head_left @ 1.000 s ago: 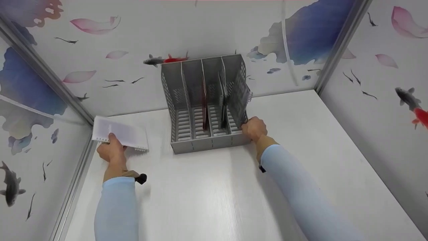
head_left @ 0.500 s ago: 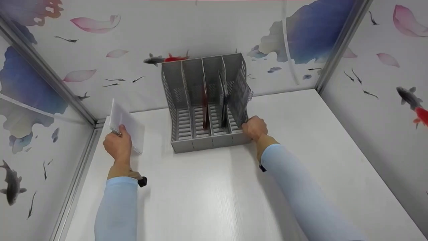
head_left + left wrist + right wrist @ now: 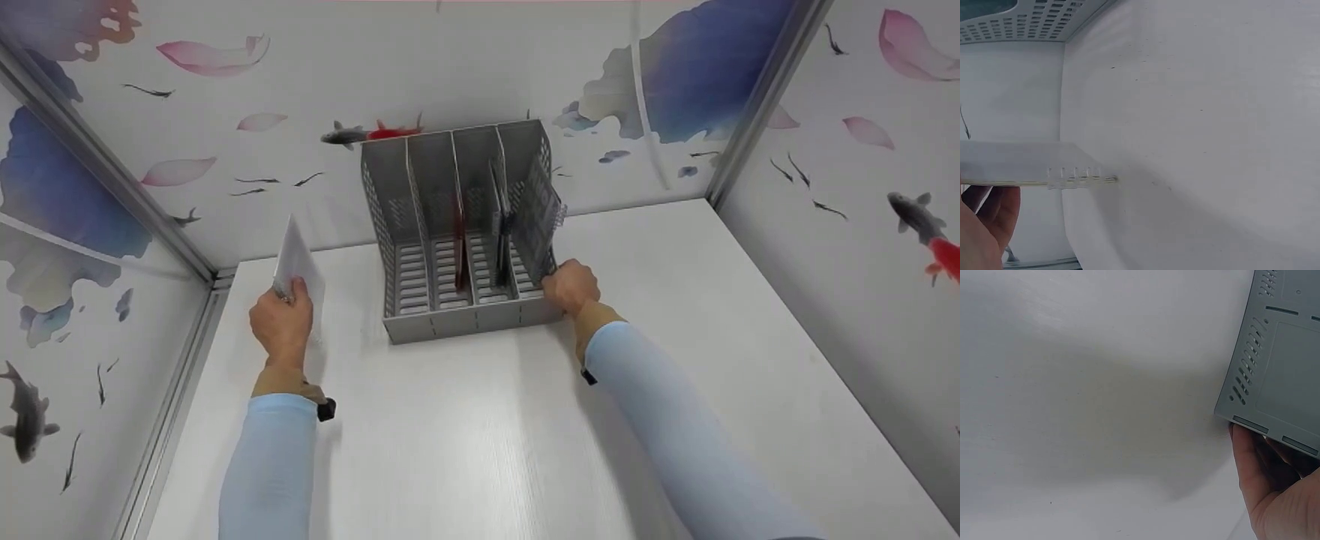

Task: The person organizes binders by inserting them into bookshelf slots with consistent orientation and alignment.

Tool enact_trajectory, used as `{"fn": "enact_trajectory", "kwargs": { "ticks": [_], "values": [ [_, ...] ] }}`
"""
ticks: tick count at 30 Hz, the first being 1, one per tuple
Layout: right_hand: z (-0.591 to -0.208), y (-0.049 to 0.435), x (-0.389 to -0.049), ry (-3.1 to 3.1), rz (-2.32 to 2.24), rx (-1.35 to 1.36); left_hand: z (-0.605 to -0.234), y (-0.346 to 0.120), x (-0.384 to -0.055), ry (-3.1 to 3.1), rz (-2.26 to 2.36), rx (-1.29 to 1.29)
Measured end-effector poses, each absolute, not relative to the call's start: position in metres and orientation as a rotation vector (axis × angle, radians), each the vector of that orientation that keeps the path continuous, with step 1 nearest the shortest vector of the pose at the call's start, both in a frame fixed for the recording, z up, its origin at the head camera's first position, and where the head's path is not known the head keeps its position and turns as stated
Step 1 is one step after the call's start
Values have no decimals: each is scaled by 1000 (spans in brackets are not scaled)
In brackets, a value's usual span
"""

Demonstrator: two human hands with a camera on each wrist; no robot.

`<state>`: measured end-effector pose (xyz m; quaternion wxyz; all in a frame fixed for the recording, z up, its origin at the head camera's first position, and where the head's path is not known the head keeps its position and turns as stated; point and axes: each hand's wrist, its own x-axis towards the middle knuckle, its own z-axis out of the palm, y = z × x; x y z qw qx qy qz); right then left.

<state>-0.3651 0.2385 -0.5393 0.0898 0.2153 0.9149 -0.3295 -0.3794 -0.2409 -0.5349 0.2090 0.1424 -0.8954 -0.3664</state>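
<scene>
A white spiral-bound notebook [image 3: 298, 251] is held upright by my left hand [image 3: 283, 322], thumb on the near face. In the left wrist view the notebook [image 3: 1022, 160] appears edge-on, its clear coil over the white table. To its right stands a grey file organizer [image 3: 450, 325] with upright dividers. My right hand [image 3: 572, 287] grips the organizer's front right corner; in the right wrist view its fingers [image 3: 1249, 461] curl at the edge of the organizer [image 3: 1292, 371]. A thin red item [image 3: 459, 247] and a dark spiral notebook [image 3: 536, 217] stand inside, in separate compartments.
The white table [image 3: 465, 450] meets a patterned back wall [image 3: 300, 67] close behind the organizer. Metal-framed side walls [image 3: 885, 247] bound the table on the left and right. The organizer's leftmost compartment [image 3: 411, 277] shows its slotted floor.
My left hand has moved to the right and turned the notebook from nearly flat to upright, edge toward the head camera. The right hand and the organizer have stayed in place.
</scene>
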Motion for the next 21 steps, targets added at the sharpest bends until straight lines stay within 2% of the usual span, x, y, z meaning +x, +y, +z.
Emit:
{"fn": "enact_trajectory", "kwargs": {
  "ticks": [7, 21],
  "values": [
    [-539, 239, -366, 2716, -989, 640, -540, -239, -384, -2731, -994, 425],
    [-540, 239, -367, 2716, -965, 643, -526, -229, -383, -2708, -656, 194]
  ]
}}
